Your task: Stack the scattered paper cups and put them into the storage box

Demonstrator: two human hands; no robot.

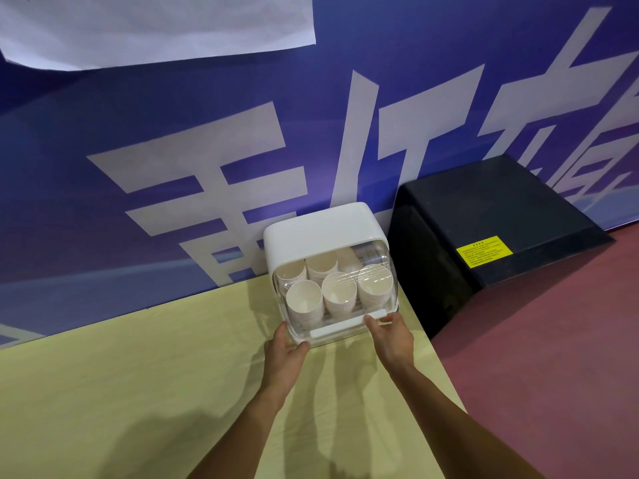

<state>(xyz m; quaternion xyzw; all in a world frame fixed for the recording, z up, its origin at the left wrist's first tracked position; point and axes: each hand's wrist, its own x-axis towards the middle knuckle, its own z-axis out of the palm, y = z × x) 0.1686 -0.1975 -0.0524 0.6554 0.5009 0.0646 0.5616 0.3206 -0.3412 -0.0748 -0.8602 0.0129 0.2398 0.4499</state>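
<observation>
A white storage box with a clear front lid stands at the back right corner of the table, against the wall. Behind the lid lie several stacks of white paper cups, their mouths facing me. My left hand holds the box's lower left front corner, thumb on the front and fingers along the side. My right hand touches the lid's white handle bar at its right end, fingers fairly straight.
The pale yellow table ends just right of the box. A black cabinet with a yellow label stands on the red floor to the right. A blue banner wall runs behind.
</observation>
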